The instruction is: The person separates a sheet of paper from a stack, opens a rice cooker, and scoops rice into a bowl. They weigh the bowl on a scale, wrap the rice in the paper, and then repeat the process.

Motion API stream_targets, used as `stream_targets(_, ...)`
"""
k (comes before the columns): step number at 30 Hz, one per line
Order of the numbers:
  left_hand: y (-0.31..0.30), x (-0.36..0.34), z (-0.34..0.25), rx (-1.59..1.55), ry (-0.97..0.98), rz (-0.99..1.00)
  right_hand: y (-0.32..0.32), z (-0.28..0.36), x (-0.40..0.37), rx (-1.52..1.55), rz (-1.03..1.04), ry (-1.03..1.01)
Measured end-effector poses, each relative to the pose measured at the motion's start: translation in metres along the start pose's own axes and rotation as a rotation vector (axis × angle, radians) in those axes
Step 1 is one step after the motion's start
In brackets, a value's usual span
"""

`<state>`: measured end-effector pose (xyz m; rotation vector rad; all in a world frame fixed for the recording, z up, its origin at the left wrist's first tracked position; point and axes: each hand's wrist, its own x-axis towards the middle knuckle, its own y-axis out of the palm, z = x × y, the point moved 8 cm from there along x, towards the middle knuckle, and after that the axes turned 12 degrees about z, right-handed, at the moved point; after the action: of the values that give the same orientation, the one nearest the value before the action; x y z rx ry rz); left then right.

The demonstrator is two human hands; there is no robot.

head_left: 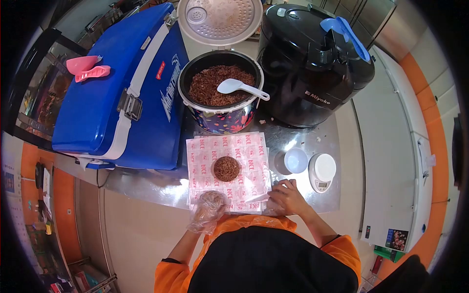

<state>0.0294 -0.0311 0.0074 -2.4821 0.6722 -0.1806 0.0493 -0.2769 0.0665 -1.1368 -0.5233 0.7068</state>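
Observation:
A round, flat patty of brown rice point(226, 169) lies on a stack of white wrapping paper with pink print point(202, 146). My left hand point(209, 209), in a clear plastic glove, is curled over the paper's near left corner; its fingertips are hidden. My bare right hand point(289, 199) is at the near right corner, fingers bent and pinching the paper's edge. Beyond the paper stands an open rice cooker point(222, 119) with a floral body, full of brown rice point(205, 83). A white rice paddle point(243, 89) rests on the rice, its handle over the rim.
On the steel table point(317, 195) a small translucent cup point(296, 160) and a white kitchen scale point(322, 173) stand to the right. A blue cooler box point(146, 132) bearing pink scoops point(88, 68) is at left. A black Miyako cooker point(303, 73) with blue scoops point(348, 36) stands behind right.

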Motion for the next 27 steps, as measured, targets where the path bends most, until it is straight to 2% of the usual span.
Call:
stream_targets(6,-0.034,0.01,-0.048,0.181,-0.029,-0.133,-0.013,-0.023,0.025,0.466,-0.247,0.132)
stream_targets(8,-0.039,0.009,-0.021,0.106,-0.07,-0.163,-0.008,-0.037,0.032,0.669,-0.36,0.225)
stream_targets(10,-0.062,0.01,-0.016,0.621,0.072,-0.135,0.001,-0.048,0.039,0.85,-0.47,0.283)
stream_targets(13,-0.094,0.014,0.032,0.575,-0.231,-0.025,0.017,-0.067,0.044,0.887,-0.53,0.436)
stream_targets(16,-0.117,0.029,0.036,0.437,-0.214,-0.037,0.037,-0.083,0.051,0.838,-0.559,0.575)
stream_targets(19,-0.124,0.021,0.036,0.592,-0.226,-0.209,0.044,-0.088,0.053,0.685,-0.587,0.664)
stream_targets(21,-0.115,0.019,0.015,0.796,-0.083,-0.493,0.045,-0.087,0.052,0.661,-0.597,0.686)
stream_targets(23,-0.115,0.034,-0.053,0.465,0.01,-0.536,0.045,-0.087,0.051,0.666,-0.586,0.71)
stream_targets(26,-0.08,0.063,-0.077,0.519,0.062,-0.213,0.044,-0.085,0.051,0.711,-0.551,0.725)
stream_targets(27,-0.075,0.067,-0.066,0.523,0.066,-0.191,0.045,-0.087,0.05,0.718,-0.546,0.721)
